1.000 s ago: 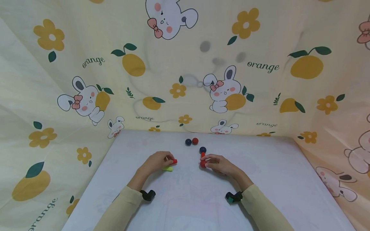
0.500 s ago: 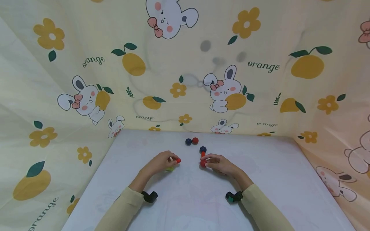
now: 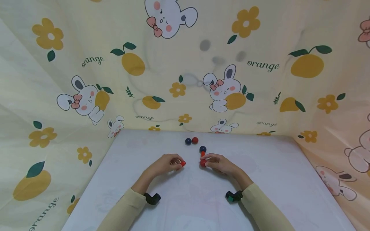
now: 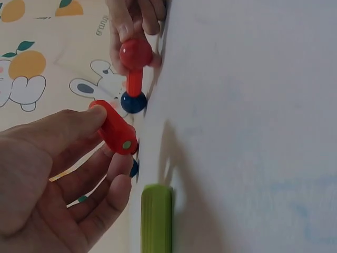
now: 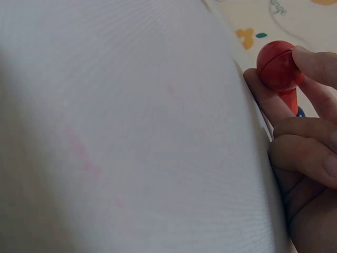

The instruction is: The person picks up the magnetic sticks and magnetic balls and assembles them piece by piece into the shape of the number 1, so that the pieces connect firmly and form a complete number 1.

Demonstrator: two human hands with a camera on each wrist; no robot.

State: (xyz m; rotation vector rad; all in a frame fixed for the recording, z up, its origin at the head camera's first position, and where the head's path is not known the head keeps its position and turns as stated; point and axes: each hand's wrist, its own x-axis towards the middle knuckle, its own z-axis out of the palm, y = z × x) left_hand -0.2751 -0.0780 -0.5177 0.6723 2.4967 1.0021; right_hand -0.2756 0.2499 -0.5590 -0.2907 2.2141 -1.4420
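Note:
My left hand (image 3: 167, 163) pinches a short red stick (image 4: 114, 129) between thumb and fingertips, above the table. A small pale green dot marks the end of the stick. In the head view my right hand (image 3: 222, 165) holds a red ball (image 3: 203, 163) between thumb and fingers. An orange-red rod (image 4: 135, 83) joins this ball to a dark blue ball (image 3: 203, 149) at its far end. The right wrist view shows a groove round the red ball. Below the left hand lies a green stick (image 4: 157, 219), hidden by that hand in the head view.
Farther back on the white table (image 3: 190, 202), a loose dark blue ball (image 3: 188, 141) and a loose red ball (image 3: 195, 140) stand side by side. Behind the table hangs a cloth (image 3: 185, 70) printed with rabbits and oranges.
The left hand has moved right with the red stick, closer to the right hand, and now covers the green stick in the head view. The right hand has stayed still on the red ball.

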